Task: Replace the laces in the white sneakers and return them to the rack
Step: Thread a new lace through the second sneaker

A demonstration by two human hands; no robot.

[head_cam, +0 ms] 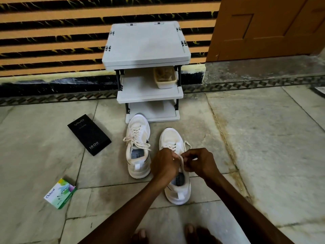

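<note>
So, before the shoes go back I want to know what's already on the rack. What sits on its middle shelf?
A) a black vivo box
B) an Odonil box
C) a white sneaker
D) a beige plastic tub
D: a beige plastic tub stands on the middle shelf of the grey rack, toward its right side, and nothing else shows on that shelf.

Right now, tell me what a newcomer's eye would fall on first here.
At centre floor the left hand and right hand have a white lace in their grip over the nearer sneaker. The other sneaker stands just left of it, lace ends loose, before a grey rack against the striped wall. A black box and a green box lie on the tiles further left.
</note>
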